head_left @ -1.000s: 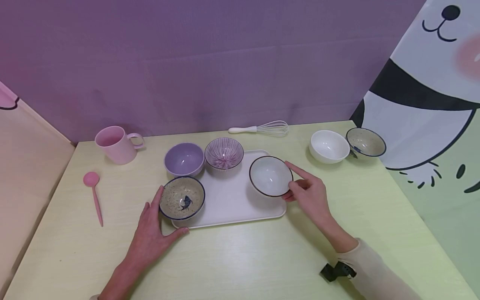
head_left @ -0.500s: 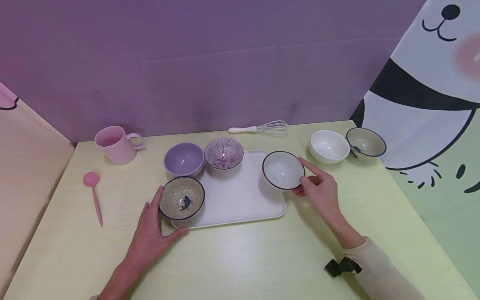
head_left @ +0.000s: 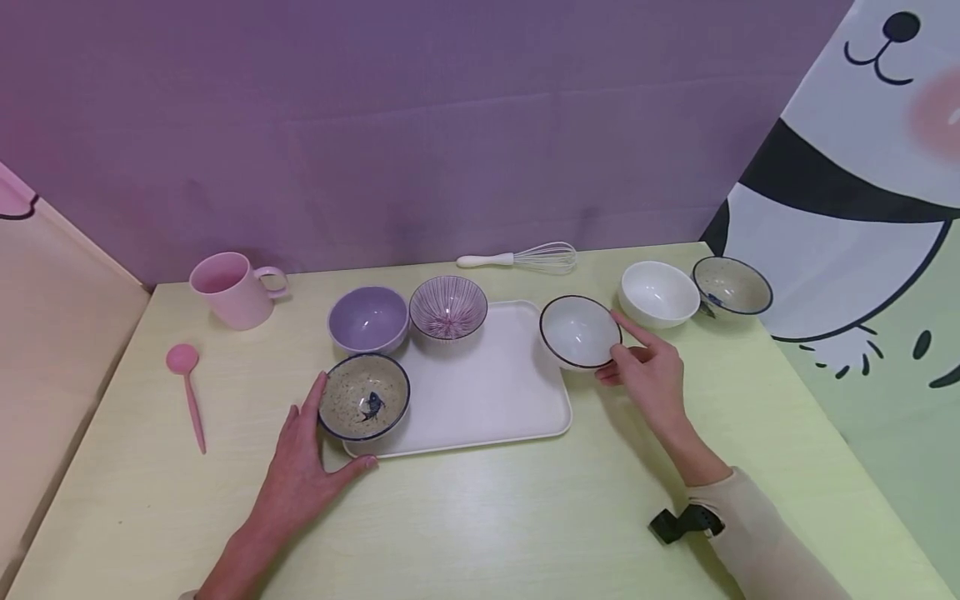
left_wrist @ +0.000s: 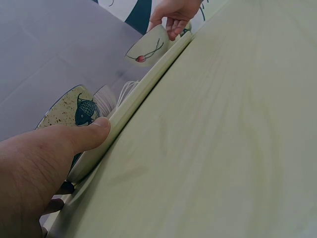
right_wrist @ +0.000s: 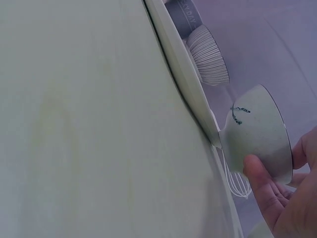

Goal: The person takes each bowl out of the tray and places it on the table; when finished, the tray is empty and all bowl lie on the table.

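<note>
My right hand [head_left: 651, 375] pinches a white bowl with a dark rim [head_left: 579, 332] by its right side, thumb near the rim. This bowl overlaps the right end of the white tray [head_left: 480, 408] and looks raised in the left wrist view, where a red bud design shows on the bowl [left_wrist: 148, 47]. My left hand [head_left: 303, 462] lies spread at the tray's front left corner, beside a speckled fish bowl [head_left: 365, 398]. Its thumb [left_wrist: 91, 135] lies against the tray's front edge; its other fingers are partly hidden. Behind stand a purple bowl [head_left: 367, 319] and a striped bowl [head_left: 448, 308].
A whisk [head_left: 517, 257] lies along the back edge. At the back right stand a plain white bowl [head_left: 658, 293] and a second speckled bowl [head_left: 732, 285], close to my right hand. A pink mug [head_left: 236, 292] and pink spoon [head_left: 189, 383] are at the left.
My right hand has carried the dark-rimmed white bowl rightward and slightly back, from over the tray to its right end. My left hand and the other bowls have stayed put.
</note>
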Available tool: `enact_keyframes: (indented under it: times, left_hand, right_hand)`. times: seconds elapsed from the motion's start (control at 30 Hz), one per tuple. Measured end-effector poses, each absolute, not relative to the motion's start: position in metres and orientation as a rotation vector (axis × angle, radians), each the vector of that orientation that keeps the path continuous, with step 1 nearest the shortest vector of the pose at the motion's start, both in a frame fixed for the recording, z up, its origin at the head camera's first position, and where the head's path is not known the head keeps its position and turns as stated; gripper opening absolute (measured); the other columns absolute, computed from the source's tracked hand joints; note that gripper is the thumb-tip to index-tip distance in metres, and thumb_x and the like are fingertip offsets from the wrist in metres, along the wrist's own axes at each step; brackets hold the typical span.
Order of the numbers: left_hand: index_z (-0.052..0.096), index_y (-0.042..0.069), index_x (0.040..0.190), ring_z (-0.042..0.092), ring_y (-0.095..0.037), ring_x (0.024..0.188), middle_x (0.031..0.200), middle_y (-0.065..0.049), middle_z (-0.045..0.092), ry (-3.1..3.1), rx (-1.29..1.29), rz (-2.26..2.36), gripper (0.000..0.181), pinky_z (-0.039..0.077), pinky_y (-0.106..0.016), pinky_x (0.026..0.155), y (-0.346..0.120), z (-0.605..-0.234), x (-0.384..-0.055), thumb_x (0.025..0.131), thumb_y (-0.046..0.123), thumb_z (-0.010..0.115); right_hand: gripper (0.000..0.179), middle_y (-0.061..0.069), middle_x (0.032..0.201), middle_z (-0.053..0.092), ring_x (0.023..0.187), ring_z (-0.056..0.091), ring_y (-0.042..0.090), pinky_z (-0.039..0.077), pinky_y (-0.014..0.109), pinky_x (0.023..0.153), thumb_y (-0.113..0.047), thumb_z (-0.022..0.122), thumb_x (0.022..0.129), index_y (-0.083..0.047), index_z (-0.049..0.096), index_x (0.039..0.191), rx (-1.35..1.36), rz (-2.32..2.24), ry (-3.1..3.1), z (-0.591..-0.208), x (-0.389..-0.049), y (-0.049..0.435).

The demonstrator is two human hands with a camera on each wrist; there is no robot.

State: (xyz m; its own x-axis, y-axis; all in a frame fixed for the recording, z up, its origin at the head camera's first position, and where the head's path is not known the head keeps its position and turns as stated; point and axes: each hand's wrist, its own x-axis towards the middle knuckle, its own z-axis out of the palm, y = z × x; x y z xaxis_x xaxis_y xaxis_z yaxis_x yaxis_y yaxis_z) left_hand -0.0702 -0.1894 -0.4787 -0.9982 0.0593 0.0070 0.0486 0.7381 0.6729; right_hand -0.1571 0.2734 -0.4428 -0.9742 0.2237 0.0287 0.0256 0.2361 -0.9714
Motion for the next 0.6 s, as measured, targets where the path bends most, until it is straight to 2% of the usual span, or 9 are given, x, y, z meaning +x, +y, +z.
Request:
enact_keyframes:
  times: [0.37,0.6]
  left_hand:
    - [0.004,0.028,0.18,0.016,-0.065,0.162,0.18,-0.028,0.025,2.92,0.087,1.121,0.135,0.021,-0.083,0.127,-0.19,-0.48,-0.07,0.085,0.044,0.098]
    - [0.004,0.028,0.18,0.015,-0.064,0.163,0.181,-0.025,0.023,2.92,0.095,1.121,0.135,0.019,-0.081,0.129,-0.19,-0.481,-0.071,0.085,0.044,0.098]
  right_hand:
    - [0.056,0.004,0.072,0.079,0.057,0.076,0.011,0.068,0.029,0.06,0.0,0.056,0.102,-0.011,0.065,0.157,-0.296,1.822,-2.328,-0.446,-0.165,0.278]
    - [0.055,-0.002,0.069,0.078,0.056,0.075,0.009,0.068,0.028,0.06,-0.002,0.057,0.104,-0.012,0.064,0.158,-0.359,1.807,-2.326,-0.45,-0.173,0.281]
